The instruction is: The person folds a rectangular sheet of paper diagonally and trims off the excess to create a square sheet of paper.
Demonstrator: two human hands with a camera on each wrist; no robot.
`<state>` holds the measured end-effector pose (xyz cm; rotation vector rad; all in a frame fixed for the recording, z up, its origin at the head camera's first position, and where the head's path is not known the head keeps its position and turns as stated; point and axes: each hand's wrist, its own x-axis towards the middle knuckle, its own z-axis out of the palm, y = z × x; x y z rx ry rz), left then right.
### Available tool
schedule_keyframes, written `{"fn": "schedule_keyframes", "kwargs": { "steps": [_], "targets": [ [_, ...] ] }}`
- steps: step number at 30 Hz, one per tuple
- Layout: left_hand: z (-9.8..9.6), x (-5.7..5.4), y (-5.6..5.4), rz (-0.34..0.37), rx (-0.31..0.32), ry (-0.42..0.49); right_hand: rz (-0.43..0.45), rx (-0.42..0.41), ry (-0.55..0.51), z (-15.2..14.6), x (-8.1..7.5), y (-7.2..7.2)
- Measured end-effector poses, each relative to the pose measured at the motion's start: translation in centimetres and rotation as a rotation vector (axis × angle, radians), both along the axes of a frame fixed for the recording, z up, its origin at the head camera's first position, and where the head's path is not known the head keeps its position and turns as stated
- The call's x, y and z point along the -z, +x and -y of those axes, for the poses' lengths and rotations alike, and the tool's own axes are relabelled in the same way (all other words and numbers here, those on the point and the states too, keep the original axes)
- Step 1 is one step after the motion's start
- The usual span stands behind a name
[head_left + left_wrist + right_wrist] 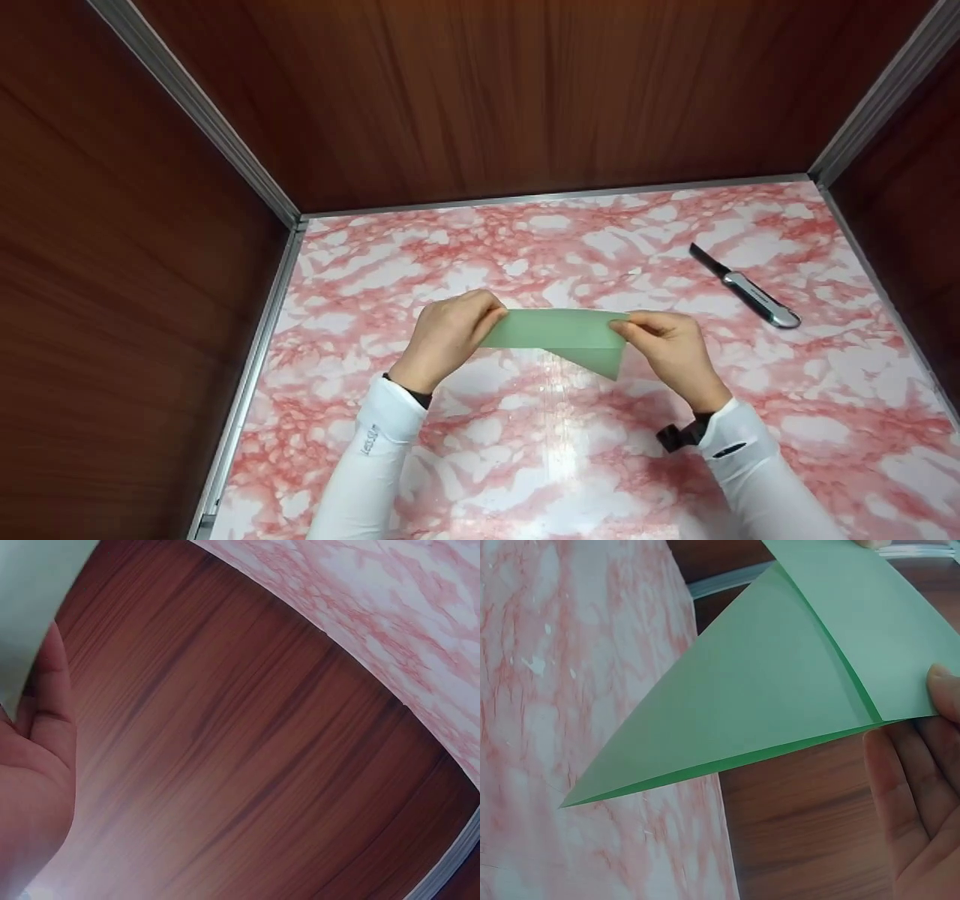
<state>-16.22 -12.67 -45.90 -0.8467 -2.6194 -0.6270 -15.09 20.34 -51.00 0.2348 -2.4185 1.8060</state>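
Between my two hands stretches a sheet of green paper [559, 328], folded into a long strip with a triangular flap hanging below its right half. My left hand [454, 330] pinches the strip's left end between thumb and fingers. At the other end, my right hand [667, 349] pinches the paper's edge, thumb on the near face. In the right wrist view the green paper [727, 690] shows a pointed flap under the folded band, its layers slightly apart along the lower edge. Only a pale corner of the paper [34, 600] shows beside the hand in the left wrist view.
A utility knife [750, 292] with a black and grey handle lies on the red-and-white marbled table [420, 480], to the right of my right hand. Dark wood panels [487, 97] with metal edging enclose the table at the back and both sides.
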Motion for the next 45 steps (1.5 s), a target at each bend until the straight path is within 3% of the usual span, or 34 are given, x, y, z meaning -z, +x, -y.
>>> {"fn": "schedule_keyframes", "kwargs": {
  "steps": [7,13,18,28,34,39,45],
  "targets": [
    [1.4,-0.1,-0.4,-0.014,-0.035,0.044,-0.007,0.032,-0.021,-1.1,-0.2,-0.5],
    [2.2,0.4,-0.2,0.053,-0.064,0.145,0.019,0.035,-0.027,-1.3,0.1,-0.2],
    [2.2,0.9,0.0,0.109,-0.084,0.234,0.033,0.04,-0.028,-1.3,0.4,0.1],
    [1.9,1.5,-0.3,0.127,-0.121,0.371,0.039,0.035,-0.039,-1.0,0.7,-0.1],
    [1.8,1.9,-0.5,0.134,-0.137,0.389,0.079,0.047,-0.054,-0.5,0.8,-0.7],
    [1.7,2.4,-0.8,0.171,-0.2,0.429,0.124,0.02,-0.059,0.3,0.0,-0.5],
    [1.3,3.2,-1.2,0.21,-0.329,0.495,0.139,0.007,-0.055,0.5,2.1,-1.3]
  ]
}}
